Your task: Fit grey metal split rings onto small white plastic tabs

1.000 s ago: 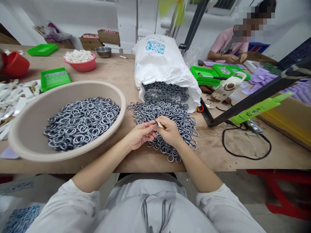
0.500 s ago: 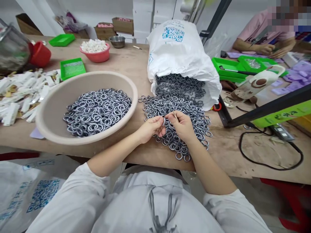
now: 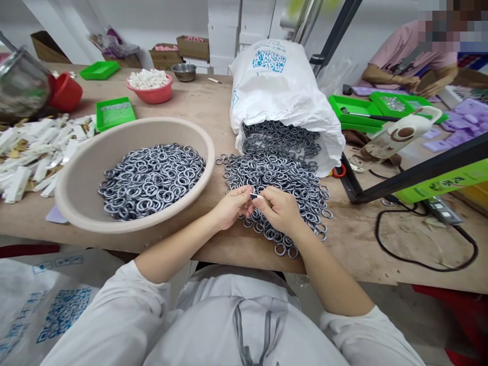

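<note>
My left hand (image 3: 233,207) is closed, its fingertips pinched on a grey ring that is mostly hidden now. Meeting it from the right, my right hand (image 3: 280,207) grips a small thin blade-like tool (image 3: 254,196) with a dark tip and a pale part; its exact kind is unclear. Both hands are just above a heap of grey rings (image 3: 272,170), which spills out of a white printed sack (image 3: 284,86) lying on its side. Left of my hands, a wide beige basin (image 3: 78,188) holds many more such rings.
White strips (image 3: 41,142) are piled at the left, near green trays (image 3: 115,113) and a red bowl (image 3: 154,94). A black metal frame (image 3: 419,170), a bottle (image 3: 400,134) and a cable (image 3: 381,239) occupy the right. Another person (image 3: 412,61) works at the far right.
My right hand has turned and moved slightly left and down against my left fingertips. The tool's dark tip now shows between the hands, and the ring is less visible. The view has tilted slightly.
</note>
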Motion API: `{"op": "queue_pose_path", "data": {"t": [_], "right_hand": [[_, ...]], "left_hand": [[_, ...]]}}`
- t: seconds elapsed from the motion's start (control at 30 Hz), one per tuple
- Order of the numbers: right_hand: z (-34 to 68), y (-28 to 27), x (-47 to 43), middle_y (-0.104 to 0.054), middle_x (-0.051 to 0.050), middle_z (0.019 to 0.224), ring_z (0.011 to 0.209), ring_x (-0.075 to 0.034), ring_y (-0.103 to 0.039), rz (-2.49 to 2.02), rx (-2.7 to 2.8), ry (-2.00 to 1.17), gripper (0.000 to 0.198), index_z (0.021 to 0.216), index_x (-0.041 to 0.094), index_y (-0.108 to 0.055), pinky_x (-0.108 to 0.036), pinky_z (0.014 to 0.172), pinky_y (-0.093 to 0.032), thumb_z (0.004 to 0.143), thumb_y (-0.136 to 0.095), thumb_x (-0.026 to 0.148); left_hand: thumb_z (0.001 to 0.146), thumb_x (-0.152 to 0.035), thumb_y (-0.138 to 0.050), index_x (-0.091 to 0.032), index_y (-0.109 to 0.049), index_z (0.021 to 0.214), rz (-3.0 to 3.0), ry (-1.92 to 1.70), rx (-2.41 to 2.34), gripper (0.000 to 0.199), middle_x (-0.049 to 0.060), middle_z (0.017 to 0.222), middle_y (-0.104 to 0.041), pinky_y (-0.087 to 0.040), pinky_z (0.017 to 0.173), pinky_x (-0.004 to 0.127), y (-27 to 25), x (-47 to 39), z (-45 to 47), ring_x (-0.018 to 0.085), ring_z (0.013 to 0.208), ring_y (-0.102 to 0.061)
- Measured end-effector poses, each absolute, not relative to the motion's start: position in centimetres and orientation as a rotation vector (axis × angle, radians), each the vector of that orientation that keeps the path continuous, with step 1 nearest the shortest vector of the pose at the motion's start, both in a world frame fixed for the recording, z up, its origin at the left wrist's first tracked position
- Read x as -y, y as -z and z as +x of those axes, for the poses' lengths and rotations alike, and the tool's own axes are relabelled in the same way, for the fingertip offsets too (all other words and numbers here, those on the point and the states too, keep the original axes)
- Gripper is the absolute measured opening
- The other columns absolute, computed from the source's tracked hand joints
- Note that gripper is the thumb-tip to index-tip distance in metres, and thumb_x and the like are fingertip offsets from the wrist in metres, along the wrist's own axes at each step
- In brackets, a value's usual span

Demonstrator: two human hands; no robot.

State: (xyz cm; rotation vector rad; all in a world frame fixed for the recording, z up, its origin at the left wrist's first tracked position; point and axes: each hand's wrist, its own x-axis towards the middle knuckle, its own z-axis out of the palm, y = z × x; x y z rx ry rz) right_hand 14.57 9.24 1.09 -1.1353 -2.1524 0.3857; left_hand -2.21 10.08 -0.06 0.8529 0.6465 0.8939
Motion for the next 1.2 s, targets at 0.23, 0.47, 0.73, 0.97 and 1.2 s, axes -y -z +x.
{"op": "queue_pose_path", "data": {"t": [0.23,0.47,0.73,0.97,1.2], "right_hand": [[16.5,-0.4,-11.6,-0.046,0.002,0.057,0.057,-0.013,-0.044,-1.448,1.908,-0.488,0.047,0.061,0.021,-0.045,-0.027,0.058,-0.029,0.096,-0.041,0.053],[17.5,-0.6,-14.1,-0.068,-0.008,0.093,0.080,-0.022,-0.058,-1.843,1.857,-0.098,0.036,0.101,0.021,-0.069,-0.028,0.066,-0.036,0.091,-0.053,0.052],[15.9,-0.4,-14.6,-0.064,-0.008,0.093,0.080,-0.021,-0.057,-1.862,1.886,-0.100,0.028,0.091,0.021,-0.072,-0.029,0.065,-0.036,0.091,-0.053,0.040],[15.1,0.1,-12.9,-0.048,0.003,0.060,0.055,-0.011,-0.040,-1.290,1.701,-1.072,0.033,0.073,0.017,-0.062,-0.024,0.052,-0.034,0.081,-0.059,0.049],[13.7,0.7,-12.3,-0.065,-0.001,0.078,0.066,-0.013,-0.054,-1.134,1.588,-1.092,0.026,0.090,0.017,-0.065,-0.026,0.063,-0.044,0.077,-0.066,0.040]], "left_hand": [[0.078,-0.054,-0.070,-0.016,-0.051,0.069,0.971,-0.634,-0.514,0.044,0.000,0.053,-0.058,-0.038,0.048,0.019,-0.5,-9.2,-2.4,0.007,0.046,-0.051],[0.074,-0.033,-0.079,-0.013,-0.066,0.098,0.865,-0.802,-0.652,0.034,0.003,0.076,-0.071,-0.049,0.059,0.020,-0.1,-10.5,-3.2,0.008,0.059,-0.062],[0.081,-0.014,-0.062,-0.010,-0.066,0.089,0.700,-0.885,-0.747,0.010,0.004,0.080,-0.066,-0.052,0.060,0.023,-0.2,-11.1,-3.2,0.009,0.060,-0.062],[0.081,-0.034,-0.069,-0.012,-0.063,0.084,0.751,-0.948,-0.811,0.022,0.000,0.072,-0.058,-0.041,0.047,0.016,0.6,-11.1,-2.3,0.005,0.051,-0.051],[0.082,-0.037,-0.069,-0.014,-0.060,0.080,0.854,-0.971,-0.882,0.024,-0.002,0.069,-0.056,-0.037,0.044,0.015,0.7,-11.0,-1.9,0.005,0.049,-0.047]]}}
